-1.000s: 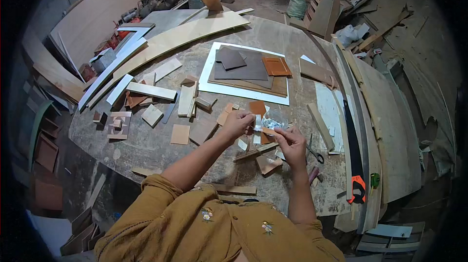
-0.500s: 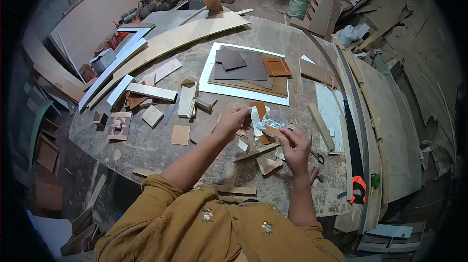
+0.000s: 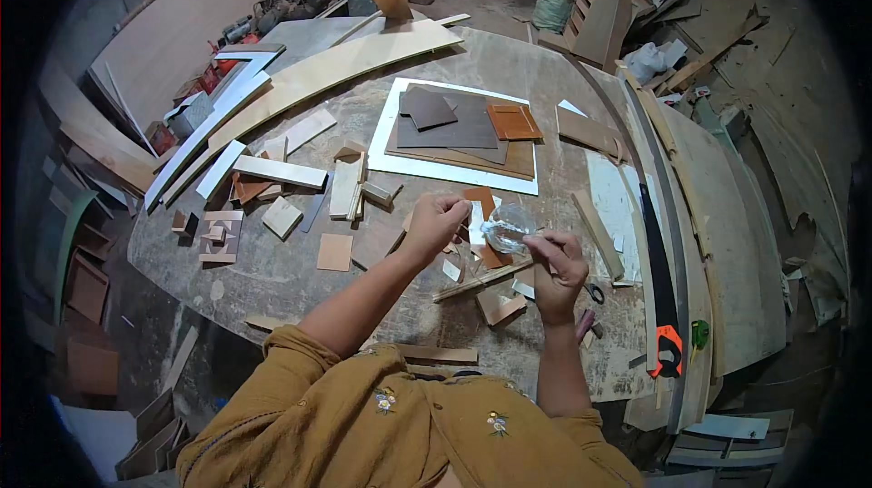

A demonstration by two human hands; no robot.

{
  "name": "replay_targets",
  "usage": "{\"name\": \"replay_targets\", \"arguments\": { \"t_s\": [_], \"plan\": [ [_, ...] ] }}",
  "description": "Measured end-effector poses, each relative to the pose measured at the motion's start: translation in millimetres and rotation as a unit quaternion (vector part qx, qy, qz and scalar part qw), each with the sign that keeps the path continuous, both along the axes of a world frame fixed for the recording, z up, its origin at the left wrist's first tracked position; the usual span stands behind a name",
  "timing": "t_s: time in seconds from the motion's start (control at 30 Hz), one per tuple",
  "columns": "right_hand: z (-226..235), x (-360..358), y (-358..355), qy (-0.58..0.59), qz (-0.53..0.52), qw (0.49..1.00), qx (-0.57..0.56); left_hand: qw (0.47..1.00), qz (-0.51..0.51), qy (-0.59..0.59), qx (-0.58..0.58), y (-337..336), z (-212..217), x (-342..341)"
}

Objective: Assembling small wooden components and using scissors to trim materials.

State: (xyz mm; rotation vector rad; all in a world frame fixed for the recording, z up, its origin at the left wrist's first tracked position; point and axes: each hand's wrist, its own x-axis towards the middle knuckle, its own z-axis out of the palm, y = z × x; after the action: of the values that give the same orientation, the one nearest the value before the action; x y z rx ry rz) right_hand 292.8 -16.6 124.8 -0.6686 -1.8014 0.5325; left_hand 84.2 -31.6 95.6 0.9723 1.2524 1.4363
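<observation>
Two hands [image 3: 558,263], one strip [image 3: 516,236] — one bowl [image 3: 516,216]

Clear container [image 3: 510,226] among wood scraps [image 3: 500,308]

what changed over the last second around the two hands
The right hand has moved right, widening the gap from the left hand, so the clear container shows more fully. The light brown strip earlier at the right fingertips can no longer be made out clearly. The handsaw and stacked panels stayed put.
</observation>
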Motion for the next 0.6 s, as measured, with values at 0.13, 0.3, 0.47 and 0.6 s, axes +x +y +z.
{"name": "replay_targets", "arguments": {
  "t_s": [0.13,0.3,0.47,0.6],
  "plan": [
    [-6,-4,-7,-0.005,0.038,0.999,-0.017,0.996,-0.020,-0.078,-0.049,0,10,-1],
    [-22,0,-15,0.013,0.043,0.998,-0.045,0.982,-0.032,-0.173,-0.065,-1,6,-8],
    [-24,10,-21,0.013,0.037,0.996,-0.077,0.986,-0.013,-0.154,-0.061,-2,6,-7],
    [-29,18,-6,0.035,-0.012,0.989,-0.140,0.995,0.023,-0.098,-0.008,-3,-3,-9]
  ]
}}
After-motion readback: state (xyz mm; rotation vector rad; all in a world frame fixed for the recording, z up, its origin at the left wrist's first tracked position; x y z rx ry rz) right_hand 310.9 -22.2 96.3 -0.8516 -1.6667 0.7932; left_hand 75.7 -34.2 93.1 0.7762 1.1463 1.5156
